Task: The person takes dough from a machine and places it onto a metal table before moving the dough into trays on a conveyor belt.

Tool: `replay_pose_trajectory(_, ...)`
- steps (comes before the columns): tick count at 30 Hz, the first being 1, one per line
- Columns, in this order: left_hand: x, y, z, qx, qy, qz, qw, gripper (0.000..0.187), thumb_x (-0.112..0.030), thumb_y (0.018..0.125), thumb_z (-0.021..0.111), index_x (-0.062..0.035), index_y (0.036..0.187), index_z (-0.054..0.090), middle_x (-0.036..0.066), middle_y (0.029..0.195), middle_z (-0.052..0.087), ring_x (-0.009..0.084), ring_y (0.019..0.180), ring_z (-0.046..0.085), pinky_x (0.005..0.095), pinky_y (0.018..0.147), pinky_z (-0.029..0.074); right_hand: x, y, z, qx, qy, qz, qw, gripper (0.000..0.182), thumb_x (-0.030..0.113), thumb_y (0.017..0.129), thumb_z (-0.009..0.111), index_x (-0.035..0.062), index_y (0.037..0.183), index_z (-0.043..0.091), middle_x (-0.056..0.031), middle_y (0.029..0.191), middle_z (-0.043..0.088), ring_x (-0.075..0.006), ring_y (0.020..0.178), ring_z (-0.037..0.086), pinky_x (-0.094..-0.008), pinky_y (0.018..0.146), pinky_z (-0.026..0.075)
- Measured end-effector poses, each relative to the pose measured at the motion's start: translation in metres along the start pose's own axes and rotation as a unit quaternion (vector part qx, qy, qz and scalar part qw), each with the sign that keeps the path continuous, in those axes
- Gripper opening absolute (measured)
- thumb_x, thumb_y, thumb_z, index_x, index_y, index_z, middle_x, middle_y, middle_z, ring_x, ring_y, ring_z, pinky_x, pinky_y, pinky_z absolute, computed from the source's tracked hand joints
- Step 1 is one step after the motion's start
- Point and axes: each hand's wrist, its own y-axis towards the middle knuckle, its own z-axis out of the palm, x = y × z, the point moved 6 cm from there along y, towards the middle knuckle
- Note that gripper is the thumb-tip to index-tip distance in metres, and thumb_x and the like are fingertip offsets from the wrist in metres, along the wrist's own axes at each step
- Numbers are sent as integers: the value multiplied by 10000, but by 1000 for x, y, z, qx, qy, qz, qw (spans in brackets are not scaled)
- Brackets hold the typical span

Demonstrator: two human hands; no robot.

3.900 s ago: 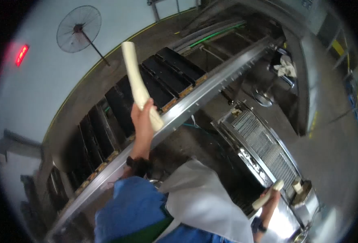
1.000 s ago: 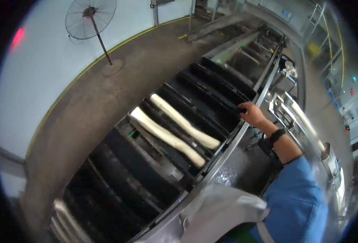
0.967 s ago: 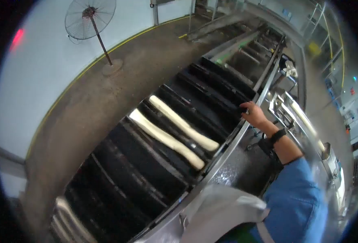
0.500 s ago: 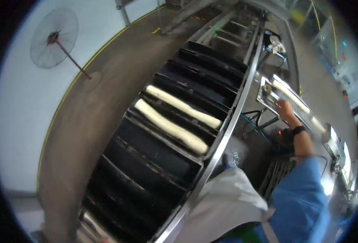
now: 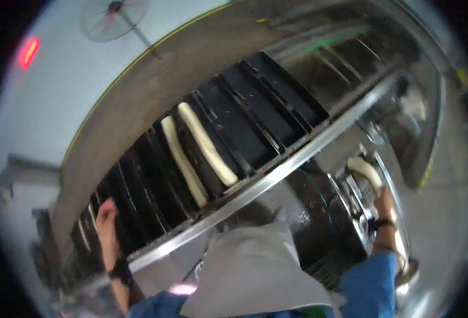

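Note:
Two long pale dough rolls, a left one (image 5: 183,161) and a right one (image 5: 207,144), lie in neighbouring channels of the black baking pans (image 5: 255,114). Over the pans at the lower left is my left hand (image 5: 107,214), its fingers loosely bent with nothing seen in them. My right hand (image 5: 385,204) is closed at the near end of another dough roll (image 5: 365,169), which curves over a metal conveyor (image 5: 354,193). Blur and the hand itself hide the exact hold. Further dough (image 5: 402,254) shows beside the right forearm.
A shiny metal rail (image 5: 265,184) runs along the near side of the pans, between them and my apron (image 5: 244,270). A wall fan (image 5: 116,7) is at the top left. Metal machinery (image 5: 406,278) stands at the lower right.
The view has turned, and my left hand has come into sight over the pans. My right hand has moved back along the conveyor to the dough roll, which now looks bent.

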Motion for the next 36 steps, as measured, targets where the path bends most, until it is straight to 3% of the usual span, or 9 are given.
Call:
replay_pose_trajectory(8,-38,-36,103,125,-75,-27,989,329,-139,899,603,-22,1206,575,60,1162,612,145,1095,548,261,947,404,42,62,5,269,-112,-98,952,239,68,740,623,17,970,584,-202,974,599,-344,969,589,-430,774,502)
replay_pose_trajectory(11,-52,-50,135,165,-102,-36,980,386,-182,889,616,-17,1233,559,89,1175,608,166,1123,549,280,952,415,121,63,-87,178,568,-60,801,422,103,675,599,-57,1065,571,-62,882,613,-184,718,577,-344,586,463)
replay_pose_trajectory(18,-60,-65,229,265,-212,-34,940,369,-218,927,594,-54,1254,551,58,1171,619,163,1105,571,311,952,424,406,-38,-307,204,663,-234,681,551,169,693,635,-15,1204,540,-101,1040,637,-190,927,605,-316,839,476)
replay_pose_trajectory(23,-64,-62,280,251,-301,-79,917,467,-338,957,555,-98,1348,464,56,1239,574,138,1120,538,301,940,411,469,-62,-267,306,623,-322,644,537,63,869,649,18,1357,430,-118,1264,534,-198,1190,496,-324,968,426)
replay_pose_trajectory(29,-48,-56,318,178,-250,-10,952,473,-219,948,580,-60,1369,432,58,1276,533,147,1179,475,305,993,370,250,75,-103,106,405,-205,885,562,111,835,678,2,1335,445,-162,1247,559,-236,1149,543,-365,950,451)
replay_pose_trajectory(32,-32,-62,328,184,-218,-16,958,565,-178,878,666,-52,1370,419,101,1174,593,181,1066,562,300,894,461,83,83,-44,-109,120,-255,953,403,295,805,673,-4,1065,598,-238,822,623,-369,812,583,-447,750,469)
replay_pose_trajectory(34,-34,-70,340,218,-114,-82,966,632,-191,858,686,-57,1392,377,110,1019,629,167,881,607,300,753,512,-118,100,74,312,-105,-323,888,555,210,734,691,-20,1210,523,-265,1097,591,-435,1048,546,-495,925,429)
replay_pose_trajectory(35,-18,-67,354,219,-78,-108,966,638,-183,837,694,-71,1383,382,97,993,618,159,839,600,307,715,511,-84,59,21,134,-13,32,990,608,177,718,677,-49,1242,469,-273,1163,543,-436,1110,506,-492,984,405)
replay_pose_trajectory(36,-17,-66,359,213,-86,-96,968,640,-155,845,671,-77,1401,364,90,966,605,148,824,576,293,703,486,-131,45,43,77,-66,60,993,670,151,709,666,-72,1281,398,-273,1266,461,-432,1188,443,-502,1037,364)
